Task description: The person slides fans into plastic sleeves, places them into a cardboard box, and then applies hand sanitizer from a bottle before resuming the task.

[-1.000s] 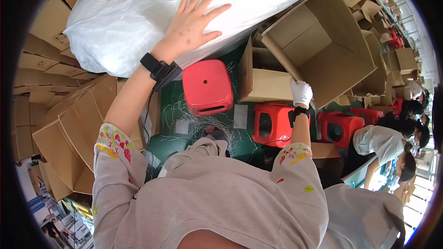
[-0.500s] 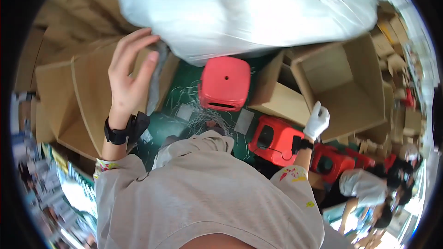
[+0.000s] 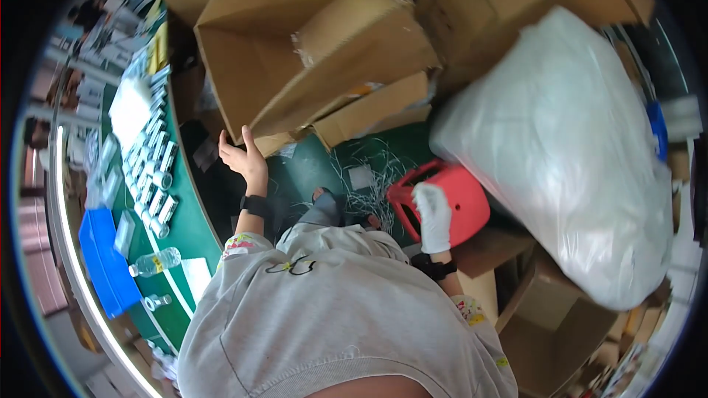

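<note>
My left hand (image 3: pixel 245 163) is bare and open, its thumb and fingers apart. It is at the lower corner of a large open cardboard box (image 3: pixel 258 44); whether it touches the cardboard I cannot tell. My right hand (image 3: pixel 434 217), in a white glove, is in front of a red plastic stool (image 3: pixel 468 210). Its fingers look bent but are smeared, and no object shows in them. Right of the stool bulges a big, full, whitish plastic bag (image 3: pixel 560 155).
A green worktable (image 3: pixel 193 210) on the left carries several shiny cylindrical parts (image 3: pixel 151 166), a blue bin (image 3: pixel 107 258) and a clear bottle (image 3: pixel 156 262). Stringy scraps (image 3: pixel 376 180) litter the green floor. Another open carton (image 3: pixel 549 324) stands at the lower right.
My view has swung left: the worktable has come in, and the white bag and red stool now appear further right. My left hand appears lower, my right hand nearer the middle by the stool.
</note>
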The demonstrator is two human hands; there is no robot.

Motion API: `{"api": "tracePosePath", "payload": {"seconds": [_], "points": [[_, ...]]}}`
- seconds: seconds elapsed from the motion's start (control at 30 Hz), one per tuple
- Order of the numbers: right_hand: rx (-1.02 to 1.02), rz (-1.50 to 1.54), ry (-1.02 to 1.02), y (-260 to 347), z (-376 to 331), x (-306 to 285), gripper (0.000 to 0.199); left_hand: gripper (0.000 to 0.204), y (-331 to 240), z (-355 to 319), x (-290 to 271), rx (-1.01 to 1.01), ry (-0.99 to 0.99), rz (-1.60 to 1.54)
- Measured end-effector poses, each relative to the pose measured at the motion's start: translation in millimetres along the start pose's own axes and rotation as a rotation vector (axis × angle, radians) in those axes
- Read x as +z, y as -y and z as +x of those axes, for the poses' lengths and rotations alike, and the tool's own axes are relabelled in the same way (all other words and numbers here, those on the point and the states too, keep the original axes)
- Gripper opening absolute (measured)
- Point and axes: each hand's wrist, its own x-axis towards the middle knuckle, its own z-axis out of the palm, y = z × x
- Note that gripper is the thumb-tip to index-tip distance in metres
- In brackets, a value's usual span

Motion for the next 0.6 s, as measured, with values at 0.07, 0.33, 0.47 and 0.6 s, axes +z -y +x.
{"api": "tracePosePath", "payload": {"seconds": [0.07, 0.33, 0.47, 0.6], "points": [[-0.103, 0.122, 0.004, 46.0, 40.3, 19.9, 0.033, 0.058, 46.2, 26.9, 2.2, -0.492, 0.149, -0.369], [-0.377, -0.572, 0.058, 245.8, 223.0, 85.8, 0.055, 0.038, 66.4, 96.3, 34.3, -0.664, 0.773, -0.589], [-0.171, -1.099, 0.390, 284.8, 286.2, 122.2, 0.044, 0.031, 60.0, 104.3, 51.4, -0.608, 0.711, -0.669], [-0.446, -1.544, 0.332, 318.1, 316.7, 121.7, 0.030, 0.026, 26.1, 146.9, 3.3, -0.559, 0.699, -0.694]]}}
